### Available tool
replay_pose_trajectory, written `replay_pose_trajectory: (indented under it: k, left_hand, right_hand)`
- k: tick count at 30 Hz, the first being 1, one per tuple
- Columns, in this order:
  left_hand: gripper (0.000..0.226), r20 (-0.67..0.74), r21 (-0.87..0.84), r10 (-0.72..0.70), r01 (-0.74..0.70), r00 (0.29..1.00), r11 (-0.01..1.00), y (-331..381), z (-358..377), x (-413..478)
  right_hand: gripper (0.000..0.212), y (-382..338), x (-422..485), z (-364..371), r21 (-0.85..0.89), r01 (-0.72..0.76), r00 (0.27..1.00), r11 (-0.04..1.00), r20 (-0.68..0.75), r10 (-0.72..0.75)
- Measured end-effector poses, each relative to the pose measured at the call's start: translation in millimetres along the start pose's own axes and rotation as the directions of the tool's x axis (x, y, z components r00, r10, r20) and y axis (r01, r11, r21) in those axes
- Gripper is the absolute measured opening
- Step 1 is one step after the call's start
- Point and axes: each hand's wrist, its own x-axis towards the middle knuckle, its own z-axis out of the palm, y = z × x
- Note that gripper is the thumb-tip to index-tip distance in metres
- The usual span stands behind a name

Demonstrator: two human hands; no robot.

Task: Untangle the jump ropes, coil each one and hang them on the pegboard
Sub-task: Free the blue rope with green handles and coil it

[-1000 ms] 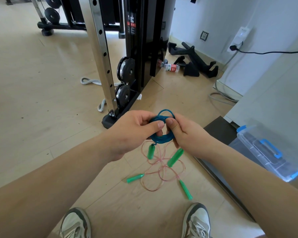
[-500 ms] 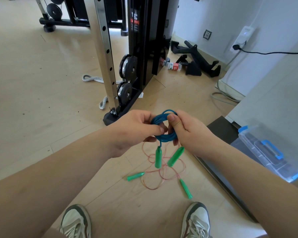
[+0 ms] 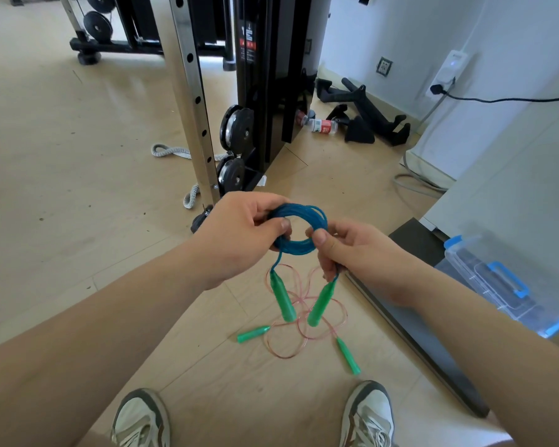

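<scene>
Coil slippage is the main hazard; the blue jump rope (image 3: pixel 299 227) is wound into a small ring held in the air above the floor (image 3: pixel 78 188); the left hand (image 3: pixel 239 233) pinches the ring's left side and the right hand (image 3: pixel 352 250) pinches its right side, the hands near but apart; nothing binds the turns, so a loosened pinch would probably let them spring open. Its two green handles (image 3: pixel 283 300) hang free below the ring; their swing could drag turns loose. The pink jump rope (image 3: pixel 304 317) lies in loose loops on the floor just ahead of the shoes (image 3: pixel 142 417); a forward step could snag it. The pegboard is out of view.
</scene>
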Motion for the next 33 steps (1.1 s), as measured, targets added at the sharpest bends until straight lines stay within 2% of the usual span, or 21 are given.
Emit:
replay_pose_trajectory:
  k: [2,4,6,9,12,15,16,19,22,24,28,31,33]
  left_hand:
    - [0.027,-0.057,0.012,-0.014,0.014,0.998,1.000,-3.3,-4.2,3.1]
    - [0.027,-0.082,0.034,-0.015,0.017,0.997,0.999,-6.1,-7.0,4.0]
    - [0.026,-0.102,0.082,-0.008,0.016,0.995,0.996,-9.1,-7.9,4.4]
    - [0.024,-0.115,0.191,0.002,0.020,0.993,0.981,-13.6,-8.3,5.8]
    - [0.022,-0.130,0.333,0.044,0.002,0.990,0.943,-18.0,-8.4,6.5]
    - [0.019,-0.150,0.406,0.059,0.007,0.987,0.914,-20.8,-5.5,5.2]
    - [0.019,-0.147,0.409,0.051,0.013,0.988,0.913,-21.1,-3.5,4.4]
    - [0.017,-0.101,0.371,0.016,0.023,0.995,0.928,-22.2,5.1,2.6]
    - [0.019,-0.046,0.350,-0.013,0.028,0.999,0.936,-23.2,14.0,1.6]
    - [0.020,-0.025,0.356,-0.018,0.026,1.000,0.934,-24.4,18.3,1.1]
    - [0.020,-0.027,0.349,-0.019,0.027,0.999,0.937,-26.0,20.9,1.2]
    - [0.021,-0.047,0.312,-0.043,0.056,0.998,0.948,-26.9,22.4,2.3]
    - [0.022,-0.057,0.278,-0.064,0.077,0.996,0.957,-27.8,24.1,2.4]
  right_hand:
    - [0.027,3.9,-2.7,-6.2,-0.066,-0.008,1.000,0.998,0.012,0.009]
    - [0.013,9.0,-4.1,-10.1,-0.211,-0.050,0.999,0.976,-0.007,0.049]
    - [0.014,13.1,-5.4,-12.7,-0.317,-0.119,0.993,0.941,-0.028,0.116]
    - [0.016,13.4,-7.3,-17.3,-0.306,-0.189,0.982,0.933,-0.043,0.185]
    - [0.018,9.0,-10.7,-20.4,-0.163,-0.263,0.964,0.951,-0.008,0.265]
    - [0.017,5.5,-9.3,-19.2,0.282,-0.339,0.940,0.897,0.067,0.334]
    - [0.017,3.9,-7.7,-18.3,0.373,-0.321,0.946,0.871,0.077,0.315]
    - [0.016,-1.3,-2.2,-13.5,0.450,-0.198,0.971,0.871,-0.027,0.235]
    - [0.013,-5.9,2.3,-8.4,0.628,-0.063,0.973,0.776,-0.133,0.187]
    - [0.015,-7.6,3.9,-6.9,0.675,-0.010,0.972,0.738,-0.168,0.166]
    - [0.016,-8.7,4.4,-9.4,0.662,0.040,0.960,0.748,-0.234,0.156]
    - [0.014,-5.6,4.4,-8.2,0.552,0.122,0.918,0.825,-0.379,0.118]
    - [0.012,-5.6,3.0,-4.8,0.491,0.149,0.901,0.858,-0.425,0.087]
